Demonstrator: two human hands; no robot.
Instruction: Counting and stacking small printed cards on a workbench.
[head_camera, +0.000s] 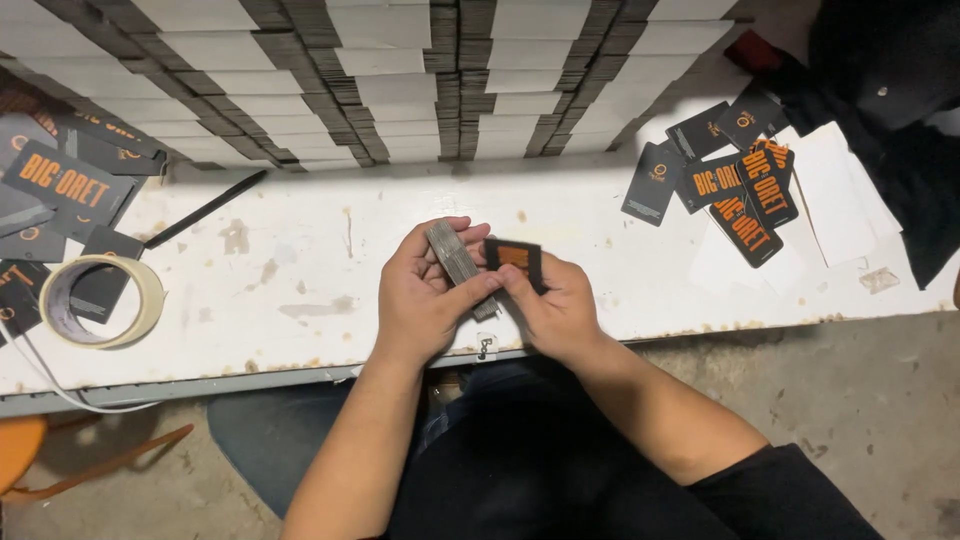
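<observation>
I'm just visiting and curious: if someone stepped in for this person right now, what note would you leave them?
Left hand: grips a stack of cards, edge up.
Right hand: pinches one black card beside the stack.
Both are over the white bench.
Around: loose black-and-orange tags to the right, more tags and a tape roll to the left, rows of stacked cards behind.
Done or left: cannot tell from this view.

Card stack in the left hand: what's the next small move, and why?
Probably slide the single black card clear of the stack with the right hand. That card already sits apart at the stack's right edge, while the left hand holds the rest.
</observation>
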